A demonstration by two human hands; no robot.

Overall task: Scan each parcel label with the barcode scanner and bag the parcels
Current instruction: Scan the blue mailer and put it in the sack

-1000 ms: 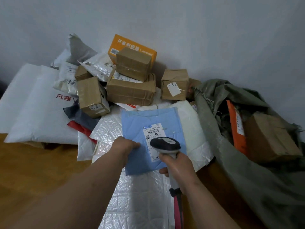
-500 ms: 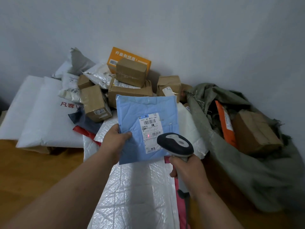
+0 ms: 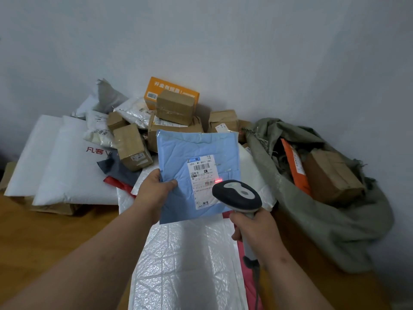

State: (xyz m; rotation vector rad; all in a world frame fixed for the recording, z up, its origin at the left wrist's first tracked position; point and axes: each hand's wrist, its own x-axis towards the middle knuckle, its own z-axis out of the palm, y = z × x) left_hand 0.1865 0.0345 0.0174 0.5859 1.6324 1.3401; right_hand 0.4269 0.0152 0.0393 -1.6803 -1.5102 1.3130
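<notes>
My left hand (image 3: pixel 156 191) grips the left edge of a light blue padded mailer (image 3: pixel 196 153), held up and tilted toward me. Its white label (image 3: pixel 203 173) faces me, and a red scanner light glows at the label's right edge. My right hand (image 3: pixel 254 227) grips the handle of a grey and white barcode scanner (image 3: pixel 237 195), whose head points at the label from the lower right. An open grey-green woven sack (image 3: pixel 324 211) lies to the right, with an orange mailer (image 3: pixel 295 164) and a brown box (image 3: pixel 330 175) inside it.
A heap of brown cardboard boxes (image 3: pixel 131 146), an orange box (image 3: pixel 169 90) and white mailers (image 3: pixel 67 166) lies against the wall behind the blue mailer. A large bubble-wrap mailer (image 3: pixel 187 265) lies on the wooden table (image 3: pixel 44 238) under my arms. The scanner's cable runs down by my right wrist.
The blue mailer was lifted off the pile and tilted toward me. The scanner drew back to the lower right, and its red light moved to the label's right edge.
</notes>
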